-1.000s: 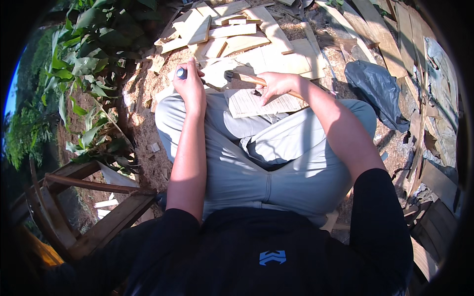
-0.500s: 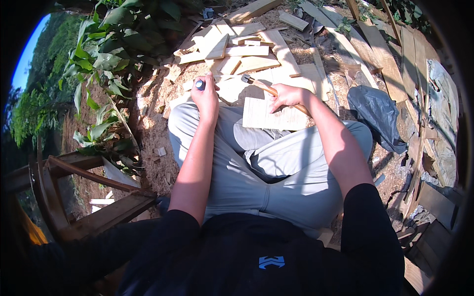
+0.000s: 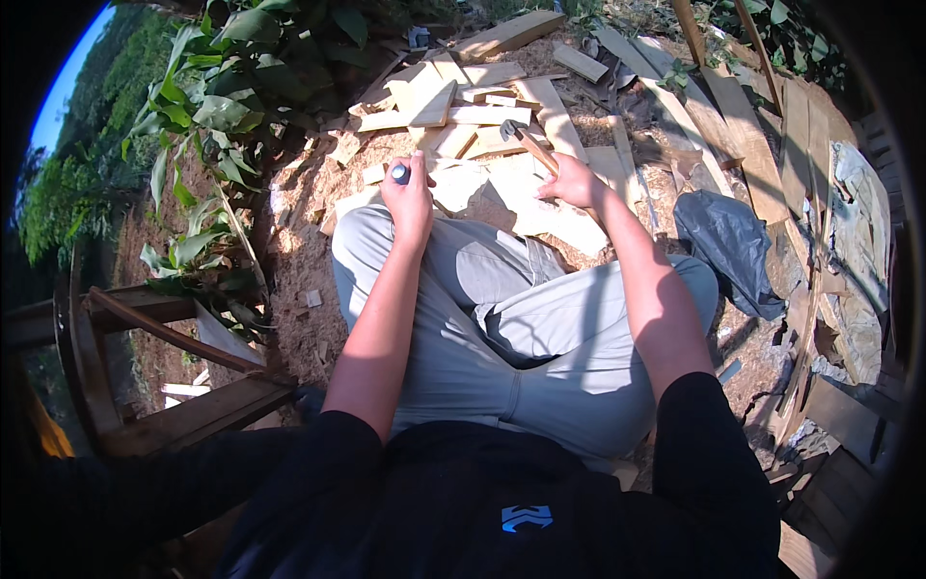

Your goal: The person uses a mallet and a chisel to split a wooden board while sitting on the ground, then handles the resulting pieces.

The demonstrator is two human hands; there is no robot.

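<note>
A claw hammer (image 3: 529, 141) with a wooden handle is in my right hand (image 3: 574, 181), its dark metal head raised over the boards and pointing away to the left. Closed around a dark blue, round-ended handle (image 3: 400, 174) is my left hand (image 3: 410, 198), held above my left knee. The rest of that handled tool is hidden or too bright to make out, so its kind is unclear. Between and below my hands lie pale, sunlit flat boards (image 3: 569, 220), close to my crossed legs.
Ahead is a heap of offcut wood (image 3: 434, 101) on sawdust. A dark plastic bag (image 3: 728, 246) lies beside my right knee, with long planks (image 3: 743, 145) beyond it. Leafy plants (image 3: 227, 111) grow at the left, and a wooden frame (image 3: 193, 415) stands at the lower left.
The hammer has risen and swung away from my lap, its head now higher. The rectangular board that was under my right hand no longer lies across my lap. My left hand has shifted slightly right.
</note>
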